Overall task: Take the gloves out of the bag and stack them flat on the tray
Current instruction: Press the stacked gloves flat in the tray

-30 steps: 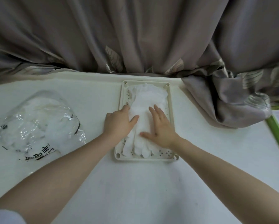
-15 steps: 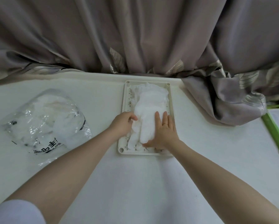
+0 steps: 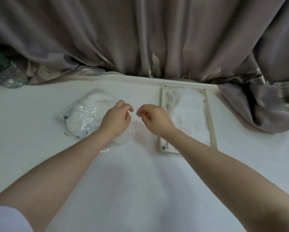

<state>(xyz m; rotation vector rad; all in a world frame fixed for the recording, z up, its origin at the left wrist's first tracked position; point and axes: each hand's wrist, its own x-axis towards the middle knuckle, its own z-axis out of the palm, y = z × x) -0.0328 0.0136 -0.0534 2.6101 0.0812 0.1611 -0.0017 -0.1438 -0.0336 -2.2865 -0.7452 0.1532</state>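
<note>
Head view, both hands (left (image 3: pixel 115 118), right (image 3: pixel 154 118)) loosely curled, empty, over bag (image 3: pixel 83 118), beside tray (image 3: pixel 211 124)

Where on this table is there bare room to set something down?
Bare table lies nearer the person than the bag and tray, between the forearms. Also left of the bag. Crowded: gloves fill the tray; curtain drapes beside it.

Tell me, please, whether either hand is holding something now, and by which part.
It seems not. The left hand hovers over the bag and the right hand beside the tray, with fingers loosely curled and nothing visible between them.
</note>
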